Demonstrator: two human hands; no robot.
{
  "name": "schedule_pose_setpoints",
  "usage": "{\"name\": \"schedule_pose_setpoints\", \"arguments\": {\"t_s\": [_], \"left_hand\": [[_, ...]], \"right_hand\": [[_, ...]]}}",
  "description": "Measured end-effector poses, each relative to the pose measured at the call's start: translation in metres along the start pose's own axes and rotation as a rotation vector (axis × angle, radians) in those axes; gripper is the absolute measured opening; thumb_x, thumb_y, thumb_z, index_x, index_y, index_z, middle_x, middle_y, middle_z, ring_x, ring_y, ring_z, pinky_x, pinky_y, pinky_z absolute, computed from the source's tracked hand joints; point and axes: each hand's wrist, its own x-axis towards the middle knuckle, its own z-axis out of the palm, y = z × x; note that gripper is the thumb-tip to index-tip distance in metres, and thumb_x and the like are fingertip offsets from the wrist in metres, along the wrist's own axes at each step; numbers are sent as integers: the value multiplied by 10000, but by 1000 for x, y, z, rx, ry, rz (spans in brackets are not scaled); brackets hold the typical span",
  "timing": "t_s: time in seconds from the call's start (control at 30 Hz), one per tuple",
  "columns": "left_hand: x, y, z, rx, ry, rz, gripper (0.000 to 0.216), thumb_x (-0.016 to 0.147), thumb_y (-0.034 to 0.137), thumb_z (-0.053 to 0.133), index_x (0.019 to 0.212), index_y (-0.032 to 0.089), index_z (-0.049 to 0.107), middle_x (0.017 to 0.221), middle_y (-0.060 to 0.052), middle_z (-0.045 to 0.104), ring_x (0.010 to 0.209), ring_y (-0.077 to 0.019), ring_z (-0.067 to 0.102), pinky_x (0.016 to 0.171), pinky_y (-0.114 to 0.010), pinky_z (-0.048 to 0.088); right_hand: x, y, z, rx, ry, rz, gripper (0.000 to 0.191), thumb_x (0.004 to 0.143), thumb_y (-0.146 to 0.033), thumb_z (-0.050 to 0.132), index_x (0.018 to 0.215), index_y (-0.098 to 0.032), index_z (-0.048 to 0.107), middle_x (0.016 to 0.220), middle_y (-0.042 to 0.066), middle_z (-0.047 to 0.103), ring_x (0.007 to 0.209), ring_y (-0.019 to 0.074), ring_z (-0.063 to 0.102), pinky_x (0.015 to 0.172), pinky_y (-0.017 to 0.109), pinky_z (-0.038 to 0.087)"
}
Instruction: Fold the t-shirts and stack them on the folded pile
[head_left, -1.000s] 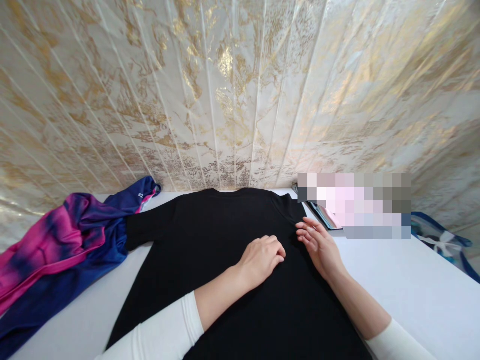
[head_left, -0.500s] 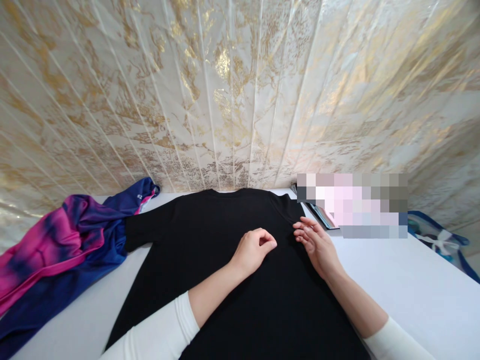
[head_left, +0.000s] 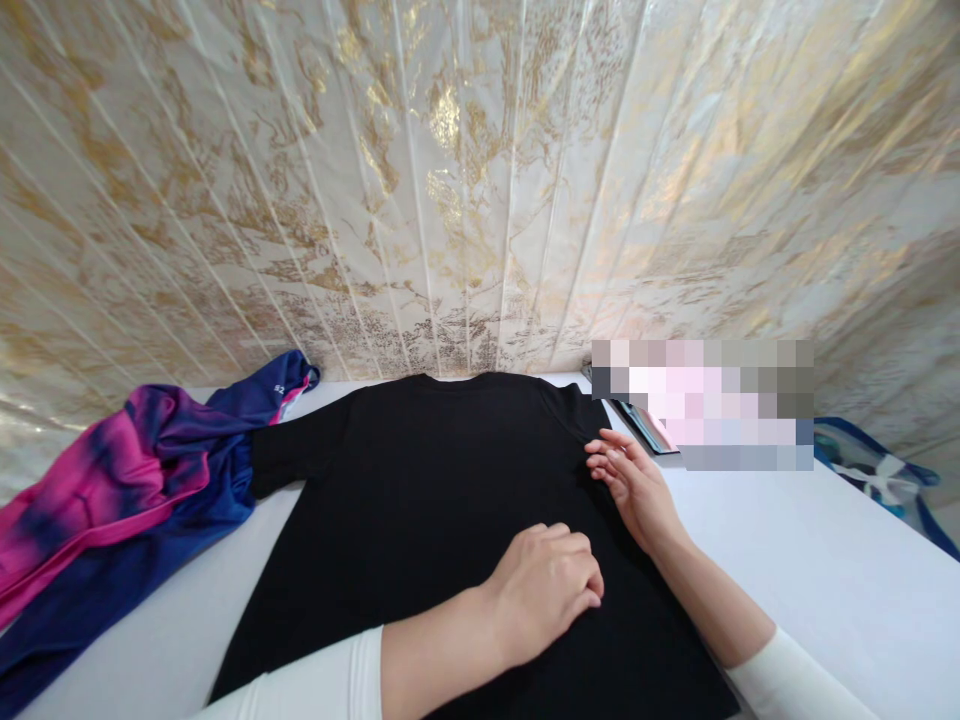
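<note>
The left hand (head_left: pixel 551 595) has moved lower over the black shirt (head_left: pixel 420 470), spread on the worktop (head_left: pixel 817 580), so work shifts downward; its fingers (head_left: pixel 591 578) curl (any grip hidden), the right hand's (head_left: pixel 631 490) half open, seemingly empty, near the sleeve (head_left: pixel 576 408)

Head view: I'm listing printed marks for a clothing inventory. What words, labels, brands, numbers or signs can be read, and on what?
"S2" or "52": white mark on the pink-and-blue garment; too small to settle.
Shirt: none visible.
Pixelated patch: nothing readable.
</note>
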Motion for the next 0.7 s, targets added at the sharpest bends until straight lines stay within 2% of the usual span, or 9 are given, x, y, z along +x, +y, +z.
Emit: {"name": "schedule_pose_setpoints", "arguments": {"t_s": [0.13,0.27,0.4,0.53,0.63,0.7], "left_hand": [[-1,4,4,86,0,44,78,828,277,707,838,210,668,878,19,641,841,-168,565,707,-282,394],[0,7,7,145,12,82,78,877,235,640,806,203,646,862,13,640,824,-171,563,690,-288,382],[-3,4,1,-44,96,-18,87,913,215,589,827,208,600,853,39,657,784,-136,589,732,-246,392],[-16,-2,-21,-340,184,-233,123,953,192,476,844,226,524,765,70,614,709,-105,591,668,-203,395],[-38,-16,-46,-396,274,-359,194,985,261,355,832,228,470,733,55,567,683,-120,573,640,-220,398],[-62,-34,-68,-370,369,-441,266,994,335,289,820,228,461,718,42,548,681,-136,566,656,-238,414]], "right_hand": [[0,0,0,3,-6,2,342,683,-334,753,983,-239,620,896,20,666,723,131,598,615,249,462],[-1,1,0,0,-12,-5,341,690,-334,751,989,-241,618,891,19,670,725,128,600,614,245,466],[-1,0,0,-10,-15,-8,340,686,-342,753,979,-238,618,885,21,669,709,127,599,606,245,468],[-1,-1,1,-14,-14,-9,346,690,-340,751,990,-237,612,887,22,664,714,131,597,607,249,468],[-2,-1,1,-11,-18,-2,340,706,-340,740,1000,-236,605,894,23,663,724,127,595,621,241,467],[-2,-1,0,-14,-24,2,339,712,-340,735,1005,-237,600,900,23,661,731,127,595,629,242,470]]}}
